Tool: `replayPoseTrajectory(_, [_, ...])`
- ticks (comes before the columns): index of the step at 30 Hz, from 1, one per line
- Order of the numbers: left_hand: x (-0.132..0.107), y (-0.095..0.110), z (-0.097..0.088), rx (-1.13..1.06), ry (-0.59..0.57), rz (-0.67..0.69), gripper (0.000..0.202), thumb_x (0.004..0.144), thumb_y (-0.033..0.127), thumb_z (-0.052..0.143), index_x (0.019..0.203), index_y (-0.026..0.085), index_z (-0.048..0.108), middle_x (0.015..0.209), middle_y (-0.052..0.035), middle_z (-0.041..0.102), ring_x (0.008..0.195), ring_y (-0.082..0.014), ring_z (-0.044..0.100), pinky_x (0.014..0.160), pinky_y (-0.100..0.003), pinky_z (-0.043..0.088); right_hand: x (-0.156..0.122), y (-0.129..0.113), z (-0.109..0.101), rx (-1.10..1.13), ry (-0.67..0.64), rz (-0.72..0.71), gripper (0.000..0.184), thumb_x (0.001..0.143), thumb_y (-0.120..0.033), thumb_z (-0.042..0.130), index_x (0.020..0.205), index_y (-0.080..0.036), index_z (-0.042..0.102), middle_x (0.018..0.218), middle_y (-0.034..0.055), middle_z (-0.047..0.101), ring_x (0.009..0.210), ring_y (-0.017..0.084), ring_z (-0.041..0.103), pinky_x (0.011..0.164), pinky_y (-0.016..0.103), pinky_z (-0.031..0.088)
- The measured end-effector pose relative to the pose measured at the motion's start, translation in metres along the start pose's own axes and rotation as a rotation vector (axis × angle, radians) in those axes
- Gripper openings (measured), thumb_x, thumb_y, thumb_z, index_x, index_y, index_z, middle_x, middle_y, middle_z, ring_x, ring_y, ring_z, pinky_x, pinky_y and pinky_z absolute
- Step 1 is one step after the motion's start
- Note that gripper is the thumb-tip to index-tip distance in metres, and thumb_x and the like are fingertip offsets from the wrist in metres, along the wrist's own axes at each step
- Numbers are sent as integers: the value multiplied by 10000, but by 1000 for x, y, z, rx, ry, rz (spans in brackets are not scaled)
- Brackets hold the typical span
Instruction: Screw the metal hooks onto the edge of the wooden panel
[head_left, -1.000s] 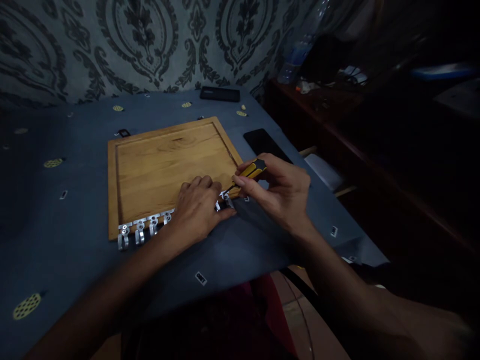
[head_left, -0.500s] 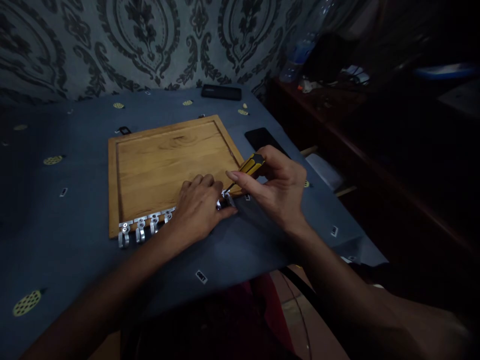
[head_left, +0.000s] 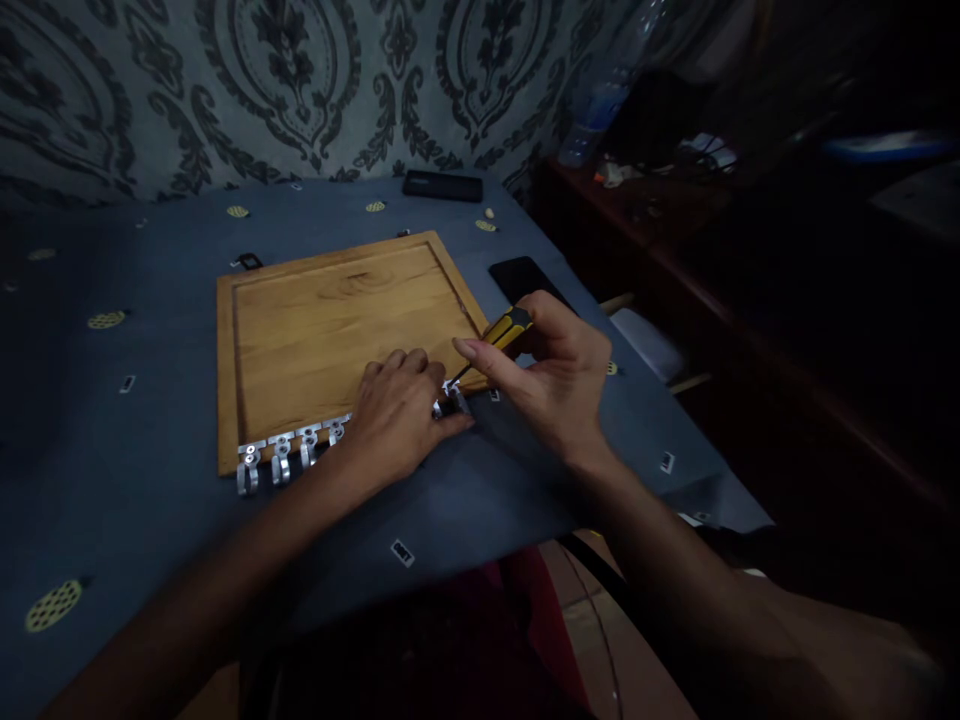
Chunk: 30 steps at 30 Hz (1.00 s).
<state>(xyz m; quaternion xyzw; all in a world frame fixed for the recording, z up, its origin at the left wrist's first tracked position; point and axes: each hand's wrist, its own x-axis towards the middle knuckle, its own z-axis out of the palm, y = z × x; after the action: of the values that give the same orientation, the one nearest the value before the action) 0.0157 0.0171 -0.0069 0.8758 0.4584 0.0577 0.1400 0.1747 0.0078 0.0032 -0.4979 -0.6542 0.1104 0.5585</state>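
Observation:
A wooden board (head_left: 330, 320) with a raised frame lies flat on the table. Along its near edge runs a metal hook rail (head_left: 281, 443) with several silver hooks. My left hand (head_left: 397, 410) rests over the rail's middle, fingers bent on the board and thumb at the near edge, pressing the rail there; it hides some hooks. In my right hand (head_left: 559, 370), closed, is a yellow and black screwdriver (head_left: 510, 328). Its shaft slants down to the left, the tip at the rail's right end. Whether a screw sits under the tip is too small to tell.
A black phone (head_left: 529, 280) lies right of the board, partly behind my right hand. A dark case-like object (head_left: 442, 185) sits at the back by the patterned wall. On a brown wooden surface (head_left: 585, 185) at the right stands a plastic bottle (head_left: 600, 115).
Both hands keep nearly the same places. The screwdriver's handle looks slightly turned in my right hand, its tip still at the rail's right end.

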Motion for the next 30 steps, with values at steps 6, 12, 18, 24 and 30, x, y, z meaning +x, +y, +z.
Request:
replayPoseTrajectory(6, [0, 0, 0, -5, -2, 0, 325, 909, 503, 674, 1020, 197, 664, 1122, -90, 661, 1104, -315, 570, 907, -451, 460, 5, -3, -10, 146, -174, 141, 236, 775, -421, 830, 860, -225, 730, 768, -21, 641, 591, 96, 553, 506, 245, 461])
replayPoseTrajectory(12, [0, -1, 0, -6, 17, -4, 339, 885, 503, 708, 1003, 187, 682, 1050, -84, 656, 1058, -306, 582, 872, -423, 462, 12, 3, -29, 336, -399, 240, 196, 774, -373, 831, 805, -195, 754, 923, 19, 709, 655, 106, 674, 573, 237, 598])
replayPoseTrajectory(18, [-1, 0, 0, -6, 34, 7, 331, 885, 496, 710, 996, 186, 679, 1044, -80, 654, 1054, -308, 580, 863, -418, 454, 9, 5, -29, 309, -370, 172, 156, 791, -336, 822, 831, -197, 764, 881, 10, 696, 650, 105, 680, 565, 234, 614])
replayPoseTrajectory(24, [0, 1, -2, -4, 18, -7, 359, 883, 499, 713, 1045, 180, 679, 1051, -84, 658, 1043, -307, 582, 860, -415, 452, 9, 4, -25, 216, -340, 98, 184, 798, -374, 819, 799, -203, 752, 768, -8, 673, 625, 111, 649, 522, 240, 557])
replayPoseTrajectory(30, [0, -1, 1, -23, 33, 3, 329, 886, 488, 716, 999, 181, 674, 1052, -79, 659, 1065, -311, 584, 873, -427, 459, 8, 4, -25, 161, -344, 99, 238, 813, -401, 805, 744, -187, 727, 687, -11, 639, 591, 110, 612, 533, 267, 488])
